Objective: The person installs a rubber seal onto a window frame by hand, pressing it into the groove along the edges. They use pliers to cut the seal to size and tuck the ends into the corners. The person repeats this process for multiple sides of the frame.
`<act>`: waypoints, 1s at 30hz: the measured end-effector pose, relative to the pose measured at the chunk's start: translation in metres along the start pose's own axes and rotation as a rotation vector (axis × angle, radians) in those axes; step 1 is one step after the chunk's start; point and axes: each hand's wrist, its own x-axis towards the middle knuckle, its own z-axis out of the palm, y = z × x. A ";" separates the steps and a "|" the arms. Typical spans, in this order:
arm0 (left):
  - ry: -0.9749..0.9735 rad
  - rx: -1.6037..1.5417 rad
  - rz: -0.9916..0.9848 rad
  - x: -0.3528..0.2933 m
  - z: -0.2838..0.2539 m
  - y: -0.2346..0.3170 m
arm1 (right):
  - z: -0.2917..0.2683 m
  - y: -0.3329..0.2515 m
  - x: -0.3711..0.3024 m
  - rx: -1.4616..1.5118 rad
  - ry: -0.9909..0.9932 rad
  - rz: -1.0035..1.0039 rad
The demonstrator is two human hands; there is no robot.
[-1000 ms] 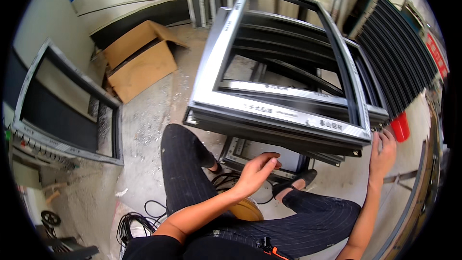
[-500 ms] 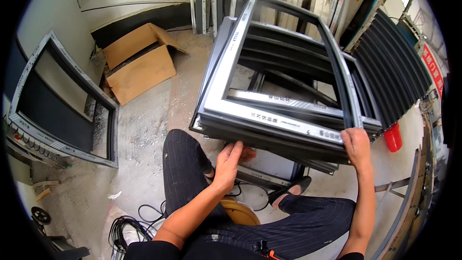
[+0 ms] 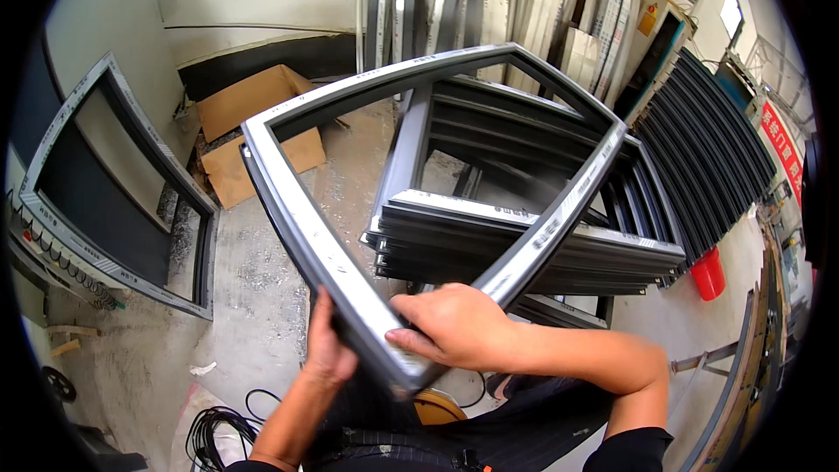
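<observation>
A rectangular window frame (image 3: 313, 218) of dark profile with silver-white film on its face is held up tilted, one corner pointing down toward my lap. Around its lower left side my left hand (image 3: 330, 345) is closed, thumb up along the outer edge. My right hand (image 3: 459, 325) grips it close to that low corner, the forearm reaching across from the right. Behind and partly below the held piece lies a stack of similar frames (image 3: 472, 249); its lowest parts are partly hidden by my arm and the held frame.
Another frame (image 3: 114, 267) leans at the left, beside a coiled hose. An open cardboard box (image 3: 232, 175) stands near the back wall. Long profiles (image 3: 454, 13) lean at the back. Dark ribbed panels (image 3: 712, 157) and a red bucket (image 3: 709, 275) are rightward; black cable (image 3: 214, 437) lies near my left arm.
The top frame has come off the stack and turned, moving left and nearer to me. My right hand has shifted left along with it; my left hand now grips its side.
</observation>
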 end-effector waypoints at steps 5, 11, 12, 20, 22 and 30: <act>0.093 0.195 0.085 0.027 -0.083 0.099 | -0.032 0.071 0.026 -0.221 -0.101 0.066; -0.081 0.195 -0.034 0.026 -0.139 0.192 | -0.105 0.208 -0.047 -0.414 0.226 0.570; -0.067 0.243 -0.045 0.035 -0.143 0.199 | -0.112 0.229 -0.070 -0.386 0.292 0.528; 0.671 1.599 0.980 0.031 -0.158 0.202 | -0.045 0.171 -0.049 -0.636 0.441 0.320; 0.389 1.655 0.967 0.010 -0.115 0.142 | -0.034 0.155 -0.036 -0.645 0.463 0.323; 0.189 1.847 1.025 0.051 -0.065 0.049 | 0.018 0.113 -0.020 -0.536 0.311 0.259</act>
